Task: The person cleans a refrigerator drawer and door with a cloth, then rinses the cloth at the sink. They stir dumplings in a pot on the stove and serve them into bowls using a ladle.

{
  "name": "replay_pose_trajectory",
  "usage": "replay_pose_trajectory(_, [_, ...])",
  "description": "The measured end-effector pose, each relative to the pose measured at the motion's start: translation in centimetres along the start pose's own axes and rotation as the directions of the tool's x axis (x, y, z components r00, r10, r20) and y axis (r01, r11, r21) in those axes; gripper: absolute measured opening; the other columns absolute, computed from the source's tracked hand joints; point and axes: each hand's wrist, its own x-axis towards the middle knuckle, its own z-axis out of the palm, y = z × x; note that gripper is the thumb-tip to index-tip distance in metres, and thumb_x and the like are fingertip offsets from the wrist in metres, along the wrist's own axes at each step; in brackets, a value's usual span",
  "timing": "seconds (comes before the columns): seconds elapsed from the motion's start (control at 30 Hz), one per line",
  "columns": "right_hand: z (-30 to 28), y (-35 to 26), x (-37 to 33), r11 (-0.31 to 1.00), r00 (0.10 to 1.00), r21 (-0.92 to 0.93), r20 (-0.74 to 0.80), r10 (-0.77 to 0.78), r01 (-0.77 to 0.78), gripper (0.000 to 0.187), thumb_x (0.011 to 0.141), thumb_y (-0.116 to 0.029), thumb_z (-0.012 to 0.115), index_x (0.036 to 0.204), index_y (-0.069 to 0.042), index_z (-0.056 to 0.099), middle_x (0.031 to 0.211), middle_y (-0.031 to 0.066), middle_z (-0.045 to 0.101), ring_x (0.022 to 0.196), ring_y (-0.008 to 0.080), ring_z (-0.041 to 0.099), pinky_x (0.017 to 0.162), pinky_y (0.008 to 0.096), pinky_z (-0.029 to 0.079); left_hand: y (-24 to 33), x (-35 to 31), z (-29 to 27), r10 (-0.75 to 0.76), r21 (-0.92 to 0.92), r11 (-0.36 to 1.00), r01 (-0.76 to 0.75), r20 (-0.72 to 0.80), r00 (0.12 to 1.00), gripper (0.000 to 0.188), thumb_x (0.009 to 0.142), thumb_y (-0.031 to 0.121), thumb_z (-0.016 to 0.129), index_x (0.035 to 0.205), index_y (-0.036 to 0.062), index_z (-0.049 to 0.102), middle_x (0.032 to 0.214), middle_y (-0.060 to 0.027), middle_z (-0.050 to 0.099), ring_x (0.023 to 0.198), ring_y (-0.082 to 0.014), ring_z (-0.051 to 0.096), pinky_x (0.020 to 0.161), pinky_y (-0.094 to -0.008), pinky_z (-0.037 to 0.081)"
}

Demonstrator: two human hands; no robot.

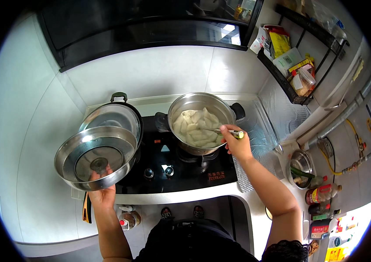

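A steel pot (227,108) full of pale dumplings (196,126) in water stands on the right burner of a black gas hob (181,168). My right hand (238,146) grips the handle of a metal ladle (220,130) whose bowl dips among the dumplings. My left hand (102,192) holds the pot's steel and glass lid (96,157) upside down by its knob, raised over the hob's left side. Behind the lid sits a dark pan with a glass lid (115,117) on the left burner.
A wall rack (288,56) with packets and jars hangs at the right. On the right counter stand a small steel bowl (301,168) and several sauce bottles (323,194). Two bottles (128,218) stand on the floor by my feet. A range hood (150,26) hangs above.
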Motion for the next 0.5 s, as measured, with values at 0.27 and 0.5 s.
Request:
replay_pose_trajectory(0.27, [-0.6, 2.2, -0.4, 0.984, 0.963, 0.139, -0.259, -0.075, 0.114, 0.019, 0.085, -0.02, 0.061, 0.094, -0.004, 0.068, 0.066, 0.0038, 0.062, 0.05, 0.0078, 0.055, 0.045, 0.0224, 0.045, -0.2, 0.6, -1.0, -0.102, -0.005, 0.995, 0.102, 0.016, 0.995, 0.042, 0.085, 0.011, 0.064, 0.122, -0.0004, 0.048, 0.119, -0.0148, 0.055, 0.109, -0.03, 0.054, 0.093, -0.0403, 0.048])
replay_pose_trajectory(0.5, [-4.3, 2.0, -2.0, 0.954, 0.973, 0.268, -0.218, -0.076, 0.134, 0.021, 0.088, -0.016, 0.057, 0.098, 0.0, 0.065, 0.065, 0.0066, 0.06, 0.049, 0.0095, 0.053, 0.044, 0.0226, 0.044, -0.2, 1.3, -2.1, -0.096, 0.03, 0.995, 0.094, 0.081, 0.992, 0.041, 0.087, 0.012, 0.062, 0.123, -0.0012, 0.047, 0.122, -0.0152, 0.054, 0.111, -0.03, 0.053, 0.096, -0.0408, 0.046])
